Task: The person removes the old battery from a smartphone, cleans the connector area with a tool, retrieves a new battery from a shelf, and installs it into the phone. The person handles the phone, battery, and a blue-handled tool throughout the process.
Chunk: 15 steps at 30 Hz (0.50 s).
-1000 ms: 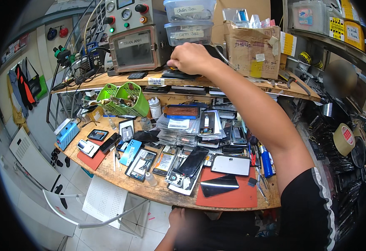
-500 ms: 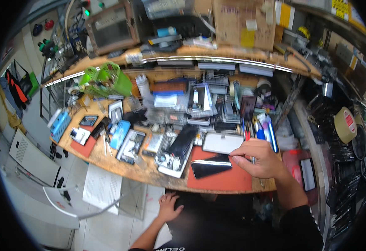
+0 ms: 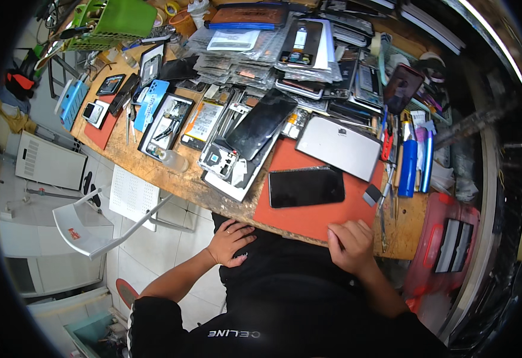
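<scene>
My right hand (image 3: 350, 244) rests on the near edge of the red work mat (image 3: 308, 209), fingers loosely curled, holding nothing visible. Just beyond it a black phone (image 3: 306, 187) lies face up on the mat, with a silver tablet (image 3: 339, 147) behind it. My left hand (image 3: 230, 242) lies flat on my thigh below the wooden bench edge (image 3: 171, 179), fingers apart and empty. A long dark screen panel (image 3: 261, 123) lies tilted over opened phone frames to the left of the mat.
Stacks of phone parts in clear bags (image 3: 255, 53) crowd the back of the bench. Screwdrivers and a blue tool (image 3: 409, 160) lie right of the mat. A green basket (image 3: 115, 21) stands far left. A red box (image 3: 448, 244) sits right; a white chair (image 3: 94, 221) stands left.
My right hand came down from the top shelf to the red mat, then to its near edge. The view tilted downward toward my lap. My left hand stays on my thigh.
</scene>
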{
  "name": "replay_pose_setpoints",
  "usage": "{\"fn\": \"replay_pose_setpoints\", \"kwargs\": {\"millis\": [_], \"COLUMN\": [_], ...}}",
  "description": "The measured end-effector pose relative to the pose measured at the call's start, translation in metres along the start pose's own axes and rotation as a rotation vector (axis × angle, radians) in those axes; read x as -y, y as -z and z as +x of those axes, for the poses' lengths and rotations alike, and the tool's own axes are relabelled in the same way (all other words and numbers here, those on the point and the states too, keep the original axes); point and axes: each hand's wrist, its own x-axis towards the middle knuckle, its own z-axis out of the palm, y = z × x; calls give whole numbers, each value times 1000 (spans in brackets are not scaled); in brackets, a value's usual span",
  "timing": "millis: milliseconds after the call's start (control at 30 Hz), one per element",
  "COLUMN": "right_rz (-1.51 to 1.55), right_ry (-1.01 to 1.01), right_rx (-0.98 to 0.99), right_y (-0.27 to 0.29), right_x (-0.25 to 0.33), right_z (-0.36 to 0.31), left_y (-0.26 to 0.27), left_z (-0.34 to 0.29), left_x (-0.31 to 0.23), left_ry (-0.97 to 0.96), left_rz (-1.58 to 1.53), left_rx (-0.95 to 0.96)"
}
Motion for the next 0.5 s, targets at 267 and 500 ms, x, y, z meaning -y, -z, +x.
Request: {"fn": "replay_pose_setpoints", "kwargs": {"millis": [267, 500], "right_rz": [-253, -292], "right_ry": [-3, -201], "right_rx": [71, 190], "right_y": [-3, -1], "right_x": [4, 24], "right_z": [-4, 13], "left_y": [-36, 114], "left_z": [-55, -47], "left_x": [61, 59], "left_ry": [114, 382], "left_rz": [-177, -132], "left_rx": [-158, 260]}}
